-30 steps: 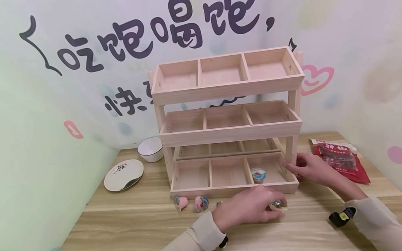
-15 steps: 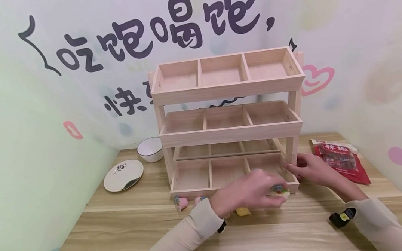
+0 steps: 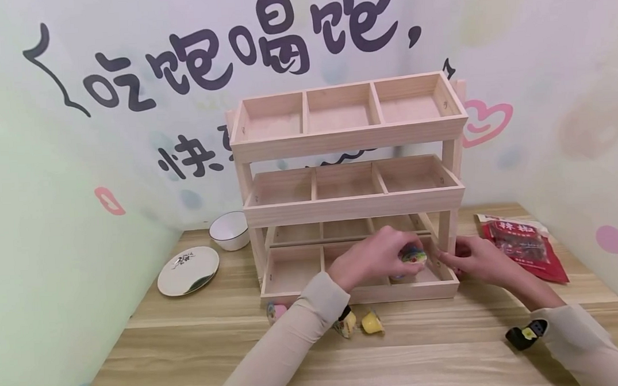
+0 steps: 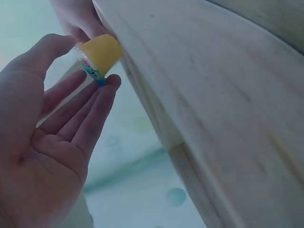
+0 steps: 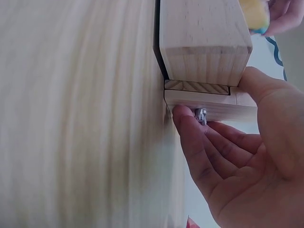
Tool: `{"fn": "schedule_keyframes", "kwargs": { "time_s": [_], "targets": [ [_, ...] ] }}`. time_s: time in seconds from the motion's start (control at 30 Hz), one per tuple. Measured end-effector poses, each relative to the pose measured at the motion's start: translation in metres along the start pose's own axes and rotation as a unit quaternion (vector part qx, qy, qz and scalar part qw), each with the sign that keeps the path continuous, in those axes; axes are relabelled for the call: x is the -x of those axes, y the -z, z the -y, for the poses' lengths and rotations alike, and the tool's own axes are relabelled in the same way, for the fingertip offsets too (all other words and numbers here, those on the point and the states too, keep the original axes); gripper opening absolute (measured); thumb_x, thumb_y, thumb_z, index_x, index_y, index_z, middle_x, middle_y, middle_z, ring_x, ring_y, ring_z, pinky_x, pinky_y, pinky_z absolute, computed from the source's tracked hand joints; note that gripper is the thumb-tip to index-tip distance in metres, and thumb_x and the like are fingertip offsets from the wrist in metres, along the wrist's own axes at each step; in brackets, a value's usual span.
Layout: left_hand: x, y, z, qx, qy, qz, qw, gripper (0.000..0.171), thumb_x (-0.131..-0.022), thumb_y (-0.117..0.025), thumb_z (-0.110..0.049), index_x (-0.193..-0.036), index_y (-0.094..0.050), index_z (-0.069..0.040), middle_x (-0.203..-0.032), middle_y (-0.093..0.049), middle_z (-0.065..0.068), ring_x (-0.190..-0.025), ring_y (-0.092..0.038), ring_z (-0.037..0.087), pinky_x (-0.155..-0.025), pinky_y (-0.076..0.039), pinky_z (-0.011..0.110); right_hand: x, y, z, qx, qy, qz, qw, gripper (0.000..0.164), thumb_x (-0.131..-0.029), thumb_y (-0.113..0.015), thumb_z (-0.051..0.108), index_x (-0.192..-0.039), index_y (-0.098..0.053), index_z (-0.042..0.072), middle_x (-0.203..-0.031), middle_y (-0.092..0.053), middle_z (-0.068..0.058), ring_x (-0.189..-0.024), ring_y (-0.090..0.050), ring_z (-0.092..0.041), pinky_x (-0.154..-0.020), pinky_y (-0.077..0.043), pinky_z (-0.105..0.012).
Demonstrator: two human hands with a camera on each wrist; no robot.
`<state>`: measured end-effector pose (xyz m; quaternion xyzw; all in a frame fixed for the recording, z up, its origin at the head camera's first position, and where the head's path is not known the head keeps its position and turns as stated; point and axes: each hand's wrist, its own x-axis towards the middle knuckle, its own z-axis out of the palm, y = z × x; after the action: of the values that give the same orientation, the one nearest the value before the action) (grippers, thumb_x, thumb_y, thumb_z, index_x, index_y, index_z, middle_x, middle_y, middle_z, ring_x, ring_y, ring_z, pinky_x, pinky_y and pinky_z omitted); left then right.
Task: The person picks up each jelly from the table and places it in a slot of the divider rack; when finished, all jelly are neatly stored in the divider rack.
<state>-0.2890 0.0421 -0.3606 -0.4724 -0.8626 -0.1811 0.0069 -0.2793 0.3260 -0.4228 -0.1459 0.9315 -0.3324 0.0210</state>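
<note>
My left hand [image 3: 376, 256] pinches a jelly cup [image 3: 414, 257] by its lid rim, over the bottom tier's right compartment of a wooden three-tier shelf [image 3: 348, 139]. In the left wrist view the cup's body [image 4: 102, 53] is yellow, held between thumb and fingertips. A second jelly cup [image 3: 397, 279] in that compartment is mostly hidden behind the hand. At the shelf's lower right end, my right hand [image 3: 485, 261] grips the wooden side, thumb on one face and fingers on the other. A metal bolt [image 5: 201, 116] shows beside those fingers in the right wrist view.
Yellow jelly cups [image 3: 372, 322] and a pink one [image 3: 275, 312] lie on the table [image 3: 155, 349] before the shelf, partly covered by my left sleeve. A plate [image 3: 188, 271] and a white bowl [image 3: 229, 231] stand left; a red food packet [image 3: 523, 247] lies right.
My left hand has lifted the jelly cup from before the shelf, up over its front board to the bottom right compartment. The right hand keeps its grip on the shelf.
</note>
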Motion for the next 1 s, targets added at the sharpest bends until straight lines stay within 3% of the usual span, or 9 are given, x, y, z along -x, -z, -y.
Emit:
{"fn": "schedule_keyframes", "kwargs": {
  "time_s": [0.5,0.67,0.87,1.0],
  "targets": [
    [-0.026,-0.019,0.005,-0.017,0.026,0.042,0.9986,0.018,-0.102,-0.074,-0.035,-0.099,-0.072,-0.017,-0.084,-0.063,-0.009,-0.067,-0.052,0.0,-0.059,-0.041,0.014,-0.001,0.001,-0.004,-0.002,0.01,-0.004,1.0,0.057,-0.105,-0.072,0.041,-0.144,-0.064,0.0,-0.12,-0.078,-0.018,-0.098,-0.071,-0.023,-0.074,-0.058,-0.029],
    [-0.027,-0.022,0.007,-0.009,0.026,0.058,0.9979,0.021,-0.101,-0.078,-0.035,-0.108,-0.075,-0.015,-0.093,-0.07,-0.007,-0.076,-0.057,0.0,-0.065,-0.044,0.013,-0.001,0.001,-0.004,-0.007,0.006,-0.002,1.0,0.058,-0.105,-0.072,0.042,-0.144,-0.063,0.0,-0.121,-0.078,-0.018,-0.099,-0.071,-0.023,-0.075,-0.058,-0.03],
    [-0.024,-0.023,0.011,0.021,0.009,0.071,0.9972,0.036,-0.096,-0.085,-0.031,-0.126,-0.076,-0.013,-0.116,-0.077,-0.004,-0.1,-0.068,0.005,-0.083,-0.047,0.008,0.0,0.001,-0.002,-0.007,0.005,-0.001,1.0,0.059,-0.105,-0.072,0.042,-0.146,-0.062,0.001,-0.123,-0.077,-0.018,-0.098,-0.07,-0.023,-0.076,-0.059,-0.029],
    [-0.023,-0.023,0.014,0.036,0.003,0.073,0.9967,0.04,-0.095,-0.087,-0.027,-0.129,-0.075,-0.01,-0.12,-0.077,-0.001,-0.104,-0.068,0.006,-0.087,-0.047,0.008,0.001,0.001,-0.002,-0.007,0.008,-0.005,1.0,0.059,-0.105,-0.072,0.041,-0.146,-0.062,0.001,-0.123,-0.077,-0.019,-0.097,-0.07,-0.022,-0.075,-0.059,-0.028]
  ]
}}
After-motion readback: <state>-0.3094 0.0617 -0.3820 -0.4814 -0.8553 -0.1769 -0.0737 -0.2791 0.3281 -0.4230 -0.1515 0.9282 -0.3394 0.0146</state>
